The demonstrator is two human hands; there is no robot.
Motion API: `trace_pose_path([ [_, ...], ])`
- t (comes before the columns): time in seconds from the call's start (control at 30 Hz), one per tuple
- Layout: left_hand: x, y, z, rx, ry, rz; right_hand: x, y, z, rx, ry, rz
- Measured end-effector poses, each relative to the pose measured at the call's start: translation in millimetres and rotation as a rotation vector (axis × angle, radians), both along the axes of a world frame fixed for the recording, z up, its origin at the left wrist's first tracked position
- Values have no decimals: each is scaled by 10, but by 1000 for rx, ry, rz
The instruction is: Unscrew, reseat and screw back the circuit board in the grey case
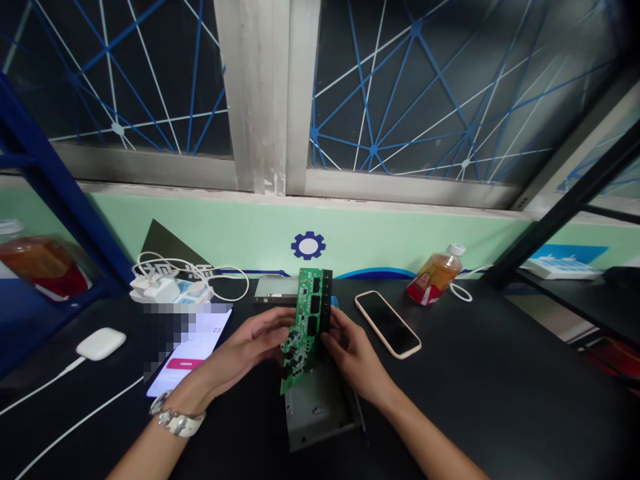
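Observation:
A green circuit board (309,303) with black connectors along its right edge stands tilted above an open grey metal case (320,413). My right hand (357,353) grips the board's right edge, fingers and thumb on the black connectors. On the other side, my left hand (257,343) has its fingers curved by the board's left edge, the thumb near the components; part of the fingers is hidden behind the board. Behind the board lies a flat grey metal piece (276,289).
On the black table (480,393) lie a phone in a pale case (389,325), a lit phone (193,350), and a white earphone case (101,344) on a cable. A drink bottle (435,277) stands back right; a power strip (173,291) sits back left.

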State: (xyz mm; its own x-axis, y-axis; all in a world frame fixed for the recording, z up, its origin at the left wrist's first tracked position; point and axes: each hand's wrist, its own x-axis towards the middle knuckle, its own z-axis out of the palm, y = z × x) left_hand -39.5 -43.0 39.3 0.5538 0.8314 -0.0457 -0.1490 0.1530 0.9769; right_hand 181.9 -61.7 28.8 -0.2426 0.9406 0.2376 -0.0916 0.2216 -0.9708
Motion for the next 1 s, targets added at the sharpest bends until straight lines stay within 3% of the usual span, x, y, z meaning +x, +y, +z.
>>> trace_pose_path([
  [0.17,148,-69,-49,35,-47,-136,-45,-32,-23,43,47,-30],
  [0.37,153,-128,-78,-112,-9,-294,-29,-48,-56,138,26,-114],
  [0.5,177,-153,-66,-147,-36,-317,-7,-73,-62,207,-87,-164],
  [0.63,179,-101,-156,-13,1,-267,35,-95,-20,285,-228,-140],
  [0.77,150,-25,-249,127,63,-109,72,-80,64,308,-228,-130],
  [0.9,133,22,-241,349,119,64,69,-72,132,51,-27,-104],
  [1.0,117,48,-214,493,249,184,68,-111,181,-120,62,10],
])
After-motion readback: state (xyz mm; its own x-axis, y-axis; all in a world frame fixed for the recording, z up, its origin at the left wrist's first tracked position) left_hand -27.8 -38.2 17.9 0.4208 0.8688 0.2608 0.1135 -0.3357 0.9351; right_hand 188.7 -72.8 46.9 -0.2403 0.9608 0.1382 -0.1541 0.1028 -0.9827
